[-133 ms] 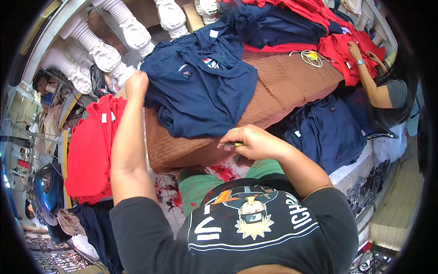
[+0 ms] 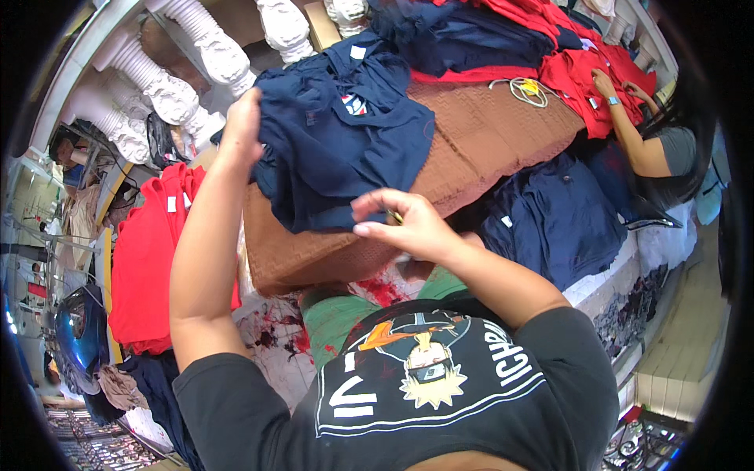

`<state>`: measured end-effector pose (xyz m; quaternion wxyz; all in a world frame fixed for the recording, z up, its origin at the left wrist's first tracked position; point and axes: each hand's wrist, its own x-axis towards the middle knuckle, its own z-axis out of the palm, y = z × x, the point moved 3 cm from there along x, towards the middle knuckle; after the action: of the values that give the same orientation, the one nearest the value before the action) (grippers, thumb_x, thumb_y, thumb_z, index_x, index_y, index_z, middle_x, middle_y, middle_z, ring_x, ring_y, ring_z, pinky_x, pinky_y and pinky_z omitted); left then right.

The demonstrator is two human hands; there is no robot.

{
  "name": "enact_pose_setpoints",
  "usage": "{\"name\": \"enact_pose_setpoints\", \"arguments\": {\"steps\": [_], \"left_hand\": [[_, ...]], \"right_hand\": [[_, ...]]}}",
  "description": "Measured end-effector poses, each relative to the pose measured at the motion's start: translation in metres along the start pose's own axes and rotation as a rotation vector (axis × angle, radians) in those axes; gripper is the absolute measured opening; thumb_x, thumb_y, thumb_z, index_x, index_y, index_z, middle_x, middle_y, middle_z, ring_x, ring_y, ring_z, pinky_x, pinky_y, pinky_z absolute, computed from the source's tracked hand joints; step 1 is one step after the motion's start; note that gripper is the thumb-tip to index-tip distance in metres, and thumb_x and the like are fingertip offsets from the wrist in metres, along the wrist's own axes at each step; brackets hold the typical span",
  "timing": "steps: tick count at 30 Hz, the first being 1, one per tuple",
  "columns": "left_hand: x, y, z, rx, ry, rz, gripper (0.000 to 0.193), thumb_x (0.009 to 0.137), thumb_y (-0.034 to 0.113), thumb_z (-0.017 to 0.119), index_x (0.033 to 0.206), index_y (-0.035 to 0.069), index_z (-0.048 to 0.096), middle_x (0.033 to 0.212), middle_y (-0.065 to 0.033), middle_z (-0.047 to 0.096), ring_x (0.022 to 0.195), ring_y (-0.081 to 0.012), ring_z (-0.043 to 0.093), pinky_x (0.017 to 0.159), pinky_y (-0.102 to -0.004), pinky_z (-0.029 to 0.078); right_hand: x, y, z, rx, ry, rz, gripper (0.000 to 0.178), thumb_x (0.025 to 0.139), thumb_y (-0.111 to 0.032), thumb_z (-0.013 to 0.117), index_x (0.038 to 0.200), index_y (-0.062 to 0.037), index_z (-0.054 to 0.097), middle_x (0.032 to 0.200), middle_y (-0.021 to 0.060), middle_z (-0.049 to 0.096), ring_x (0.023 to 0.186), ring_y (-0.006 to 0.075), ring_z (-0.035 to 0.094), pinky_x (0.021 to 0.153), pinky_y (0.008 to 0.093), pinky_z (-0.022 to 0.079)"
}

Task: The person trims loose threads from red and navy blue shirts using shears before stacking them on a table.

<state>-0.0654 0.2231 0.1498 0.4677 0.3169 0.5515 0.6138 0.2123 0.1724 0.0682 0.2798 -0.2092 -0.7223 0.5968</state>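
A navy blue shirt (image 2: 338, 157) with a small chest emblem and a white tag lies rumpled on the brown quilted cloth. At its left edge is my left hand (image 2: 245, 129), smeared by motion, so its grip on the fabric cannot be made out. My right hand (image 2: 412, 224) hovers at the shirt's near edge, thumb and forefinger apart. A small yellow-and-dark tool (image 2: 395, 217) is tucked in that hand, mostly hidden by the fingers; its exact kind does not show.
The brown cloth (image 2: 503, 141) covers a low table, with a coiled pale cord (image 2: 528, 92) on it. Red shirts (image 2: 145, 275) are stacked at left, navy garments (image 2: 554, 224) at right and more behind. White balusters (image 2: 212, 47) line the far side. A co-worker's hand (image 2: 605, 84) handles red fabric.
My left hand has moved up, and the shirt's left side has folded inward and bunched. My right hand has shifted up and left, with its thumb and forefinger spreading apart.
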Motion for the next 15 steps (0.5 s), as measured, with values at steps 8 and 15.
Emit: {"name": "enact_pose_setpoints", "arguments": {"steps": [8,15], "left_hand": [[-0.108,0.032,0.123,-0.132,-0.417,-0.003,0.016,0.085,0.018,0.063,0.094,0.004,0.062,0.083,-0.0064,0.067,0.075,-0.0190,0.066,0.069,-0.0333,0.054],[-0.115,0.141,0.130,0.180,-0.521,0.561,0.033,0.100,0.027,0.034,0.114,0.008,0.058,0.103,-0.0057,0.065,0.094,-0.0189,0.062,0.077,-0.0315,0.048]], "right_hand": [[0.028,-0.009,0.005,0.080,0.514,-0.388,0.029,0.080,-0.015,0.075,0.100,0.0006,0.060,0.088,0.0084,0.067,0.084,0.0126,0.062,0.079,0.0288,0.049],[0.049,-0.125,-0.097,-0.064,0.645,-0.645,0.033,0.093,-0.040,0.057,0.092,-0.0077,0.064,0.070,0.0004,0.054,0.062,0.0101,0.051,0.057,0.0234,0.041]]}}
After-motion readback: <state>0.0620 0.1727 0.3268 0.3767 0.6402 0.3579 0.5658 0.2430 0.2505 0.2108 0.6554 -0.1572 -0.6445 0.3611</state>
